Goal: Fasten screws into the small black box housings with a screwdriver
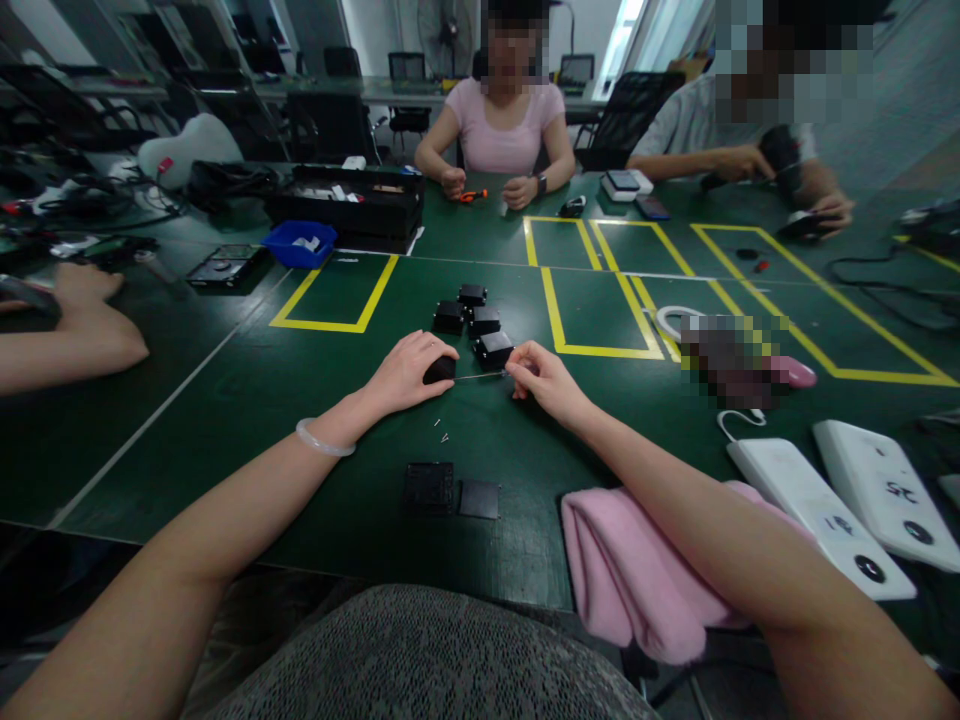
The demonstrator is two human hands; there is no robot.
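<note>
On the near side of the green table [352, 520] lie two flat black pieces [429, 488], then tiny metallic bits [444, 437]. Beyond, the left hand [411, 376] grips a dark rounded part [439, 370]; the right hand [544, 380] pinches a thin rod [480, 376], perhaps a screwdriver, pointing toward it. Four black boxes [494, 349] cluster behind.

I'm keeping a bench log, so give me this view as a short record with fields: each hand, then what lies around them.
Left hand: holds a black object
Right hand: holds a thin rod that points toward the black object
Beyond hands: four black boxes, clustered
Nearer the body: small metal pieces; two flat dark pieces side by side
By right forearm: pink cloth
</note>
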